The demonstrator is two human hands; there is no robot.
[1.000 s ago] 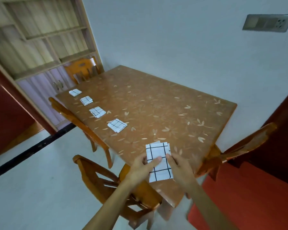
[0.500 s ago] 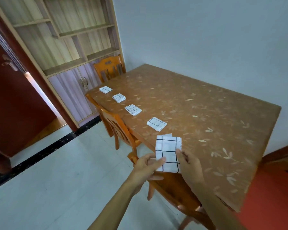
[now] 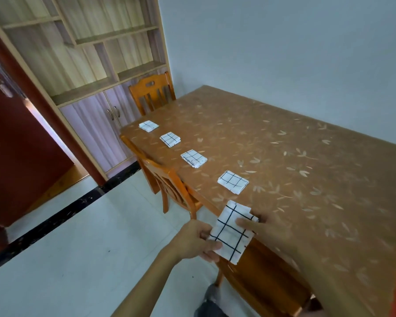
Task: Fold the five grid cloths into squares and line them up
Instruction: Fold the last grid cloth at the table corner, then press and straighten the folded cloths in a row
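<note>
A leaf-patterned counter (image 3: pixel 284 156) against a pale wall (image 3: pixel 284 53) is shown. Four folded grid cloths (image 3: pixel 233 181) are lined up along the counter's left edge. At the near end of that edge, a fifth grid cloth (image 3: pixel 231 234) is pinched between the left hand (image 3: pixel 192 241) and the blurred right hand (image 3: pixel 268 227).

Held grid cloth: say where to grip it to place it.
Pinch its left and right edges, one hand from each side, as the left hand and right hand do. The held cloth is a limp folded stack overhanging the table edge, so this likely keeps its layers together.
</note>
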